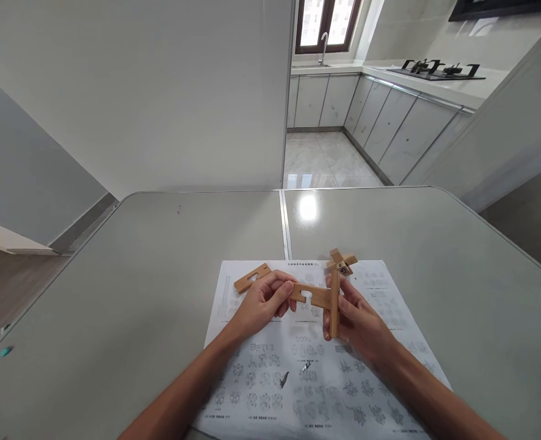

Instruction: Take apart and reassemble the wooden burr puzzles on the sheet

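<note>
Grey tabletop (pixel 160 263); kitchen cabinets (pixel 313 101) past far edge. Over printed sheet (pixel 311 391): left hand (pixel 265 299) pinching notched piece (pixel 320 297), right hand (pixel 359 321) gripping wooden bar (pixel 334 313).

Past the grey table (pixel 151 293) with its bright glare (pixel 308 208), my camera shows me a pale wall (pixel 160 91) and a tiled kitchen floor (pixel 323 153) below a brown-framed window (pixel 328 24).

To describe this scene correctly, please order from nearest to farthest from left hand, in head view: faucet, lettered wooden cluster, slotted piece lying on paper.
1. Slotted piece: on the paper, just beyond the left hand.
2. Lettered wooden cluster: beyond the right hand.
3. Faucet: far back, at the window.
</note>
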`<act>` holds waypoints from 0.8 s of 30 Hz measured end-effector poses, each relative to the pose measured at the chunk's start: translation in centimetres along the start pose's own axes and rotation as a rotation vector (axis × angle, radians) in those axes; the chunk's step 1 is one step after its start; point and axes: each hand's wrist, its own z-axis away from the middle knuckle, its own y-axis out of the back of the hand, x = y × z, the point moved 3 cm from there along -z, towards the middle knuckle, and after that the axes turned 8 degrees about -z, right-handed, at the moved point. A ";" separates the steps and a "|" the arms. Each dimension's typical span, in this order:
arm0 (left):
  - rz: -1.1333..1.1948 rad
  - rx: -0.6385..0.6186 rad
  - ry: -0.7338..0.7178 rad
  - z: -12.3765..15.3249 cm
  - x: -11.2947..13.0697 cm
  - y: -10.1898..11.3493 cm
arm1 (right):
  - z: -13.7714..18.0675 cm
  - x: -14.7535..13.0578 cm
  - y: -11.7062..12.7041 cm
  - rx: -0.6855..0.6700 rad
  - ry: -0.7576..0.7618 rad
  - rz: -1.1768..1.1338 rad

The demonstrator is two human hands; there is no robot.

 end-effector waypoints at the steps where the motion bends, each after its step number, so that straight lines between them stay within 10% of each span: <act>1: -0.002 0.001 -0.007 0.0 -0.1 0.0 | 0.0 0.0 0.0 0.013 0.006 -0.003; 24: 0.016 0.010 -0.061 0.3 0.7 -0.6 | -0.1 0.6 1.0 0.006 0.060 -0.075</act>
